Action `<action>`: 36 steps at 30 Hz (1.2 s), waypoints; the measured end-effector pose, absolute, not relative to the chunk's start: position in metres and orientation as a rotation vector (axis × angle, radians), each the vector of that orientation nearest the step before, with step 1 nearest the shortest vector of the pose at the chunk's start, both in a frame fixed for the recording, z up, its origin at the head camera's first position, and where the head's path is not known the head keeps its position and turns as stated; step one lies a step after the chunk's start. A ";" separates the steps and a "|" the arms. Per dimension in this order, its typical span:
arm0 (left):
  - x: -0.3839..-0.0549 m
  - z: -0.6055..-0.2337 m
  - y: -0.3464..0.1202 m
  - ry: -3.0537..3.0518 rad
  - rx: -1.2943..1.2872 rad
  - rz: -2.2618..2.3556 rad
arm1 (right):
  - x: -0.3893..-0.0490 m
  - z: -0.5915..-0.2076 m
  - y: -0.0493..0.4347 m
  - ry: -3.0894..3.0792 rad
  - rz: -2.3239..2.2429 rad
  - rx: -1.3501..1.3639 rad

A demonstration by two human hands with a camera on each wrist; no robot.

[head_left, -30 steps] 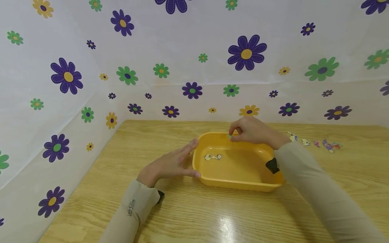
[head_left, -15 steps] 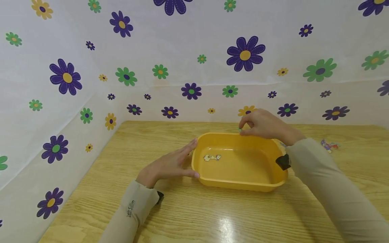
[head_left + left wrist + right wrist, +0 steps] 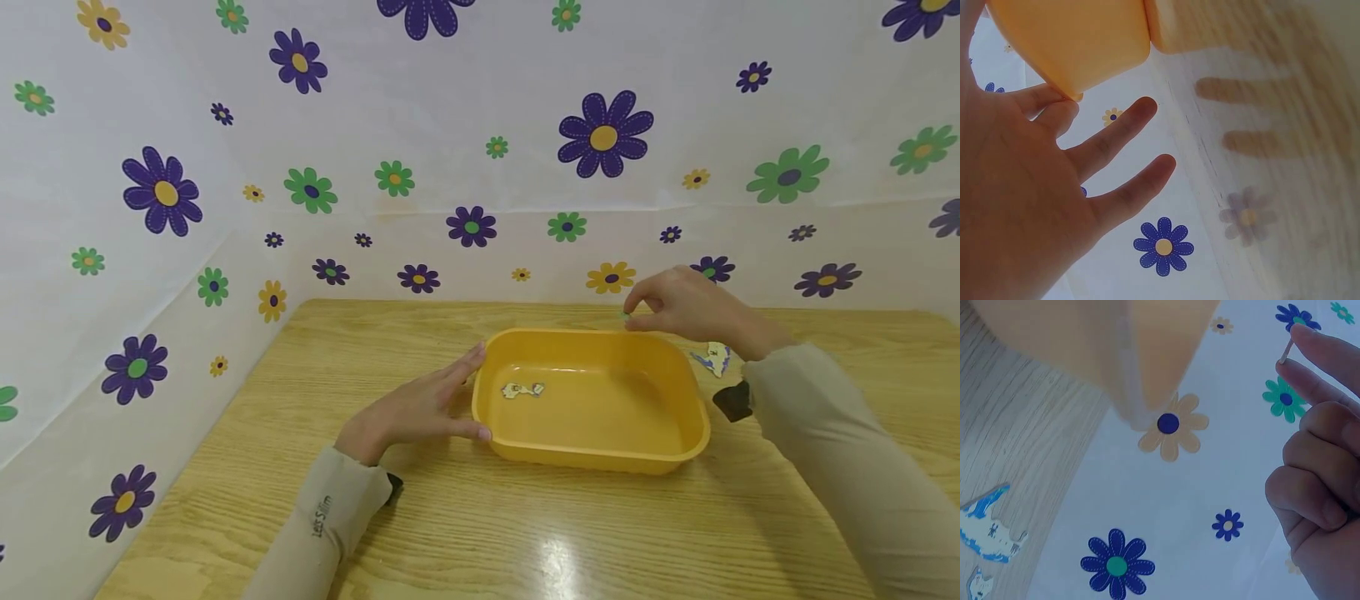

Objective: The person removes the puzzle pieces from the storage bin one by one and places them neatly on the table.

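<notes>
My right hand [image 3: 686, 304] pinches a small flat greenish piece [image 3: 625, 316] between thumb and index finger, just above the back rim of a yellow plastic tub [image 3: 588, 460]. In the right wrist view the pinched piece [image 3: 1287, 350] shows edge-on as a thin sliver, and the other fingers are curled in. My left hand [image 3: 423, 408] spans the tub's left end, its thumb at the front corner and its fingertips at the back corner. Two of its fingers [image 3: 1138, 194] stick out straight in the left wrist view. Inside the tub, toward the left, lie small cream cutout pieces [image 3: 522, 390].
To the right of the tub, a cream and blue flat cutout [image 3: 716, 358] lies on the wooden table [image 3: 450, 517], partly behind my right wrist. A smaller cutout [image 3: 980, 584] lies near it. A flower-patterned white sheet [image 3: 420, 108] rises behind the table.
My right hand has moved right along the tub's back rim, still pinching the piece. The right forearm now covers the cutouts farther right and uncovers the blue one. My left hand has stayed put.
</notes>
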State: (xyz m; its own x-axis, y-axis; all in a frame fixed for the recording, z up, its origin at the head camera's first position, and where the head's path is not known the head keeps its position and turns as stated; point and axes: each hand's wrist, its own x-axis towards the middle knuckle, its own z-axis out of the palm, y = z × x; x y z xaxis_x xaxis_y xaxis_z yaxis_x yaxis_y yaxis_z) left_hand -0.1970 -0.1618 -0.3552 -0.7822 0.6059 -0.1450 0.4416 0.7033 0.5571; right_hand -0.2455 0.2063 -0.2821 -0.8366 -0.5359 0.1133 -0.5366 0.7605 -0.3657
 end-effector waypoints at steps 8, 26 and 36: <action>-0.198 -0.355 -0.162 2.597 0.843 0.720 | -0.246 -0.284 0.230 -2.946 0.531 0.848; -0.199 -0.354 -0.163 2.615 0.854 0.697 | -0.244 -0.292 0.286 -2.984 0.377 0.766; -0.201 -0.355 -0.165 2.617 0.856 0.702 | -0.241 -0.291 0.317 -3.083 0.344 0.591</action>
State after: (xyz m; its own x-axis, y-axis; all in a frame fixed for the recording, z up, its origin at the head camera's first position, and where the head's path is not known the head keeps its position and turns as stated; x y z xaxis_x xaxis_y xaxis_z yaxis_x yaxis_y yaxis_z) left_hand -0.2007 -0.1645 -0.3546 -0.7777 0.6158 -0.1267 0.4695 0.7029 0.5343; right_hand -0.2414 0.3171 -0.2914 -0.9299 -0.3670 0.0249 -0.3634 0.9063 -0.2157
